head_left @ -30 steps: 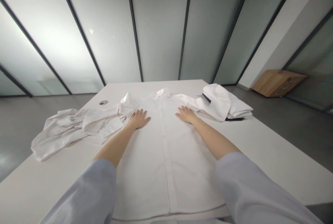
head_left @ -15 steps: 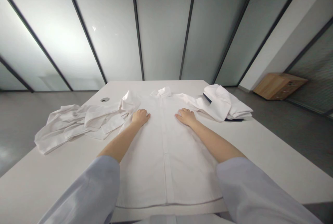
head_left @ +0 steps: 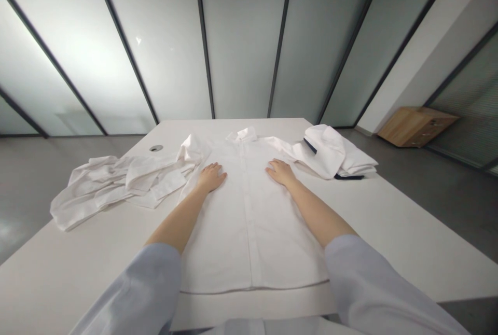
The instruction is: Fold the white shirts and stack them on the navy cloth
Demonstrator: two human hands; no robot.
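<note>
In the head view, a person's left hand is resting flat, palm down, on the white cotton button-front shirt, and the right hand is doing the same, with the fingers of both loosely extended and nothing pinched or gripped. The hands are well apart, one on each side of the shirt's buttoned placket, and both are near the white folded collar. The shirt is lying spread out, front up, in the middle of the white rectangular table, with the collar pointing away from the person and the hem close to the near table edge. Pale blue sleeves are covering both forearms near the elbows. A crumpled white garment is lying on the table to the left, just beside the shirt, and a folded white garment with navy trim is sitting to the right. A round metal grommet is set in the tabletop at the far left. Beyond the table, frosted glass partitions are standing behind a grey floor, with a low wooden cabinet at the right.
</note>
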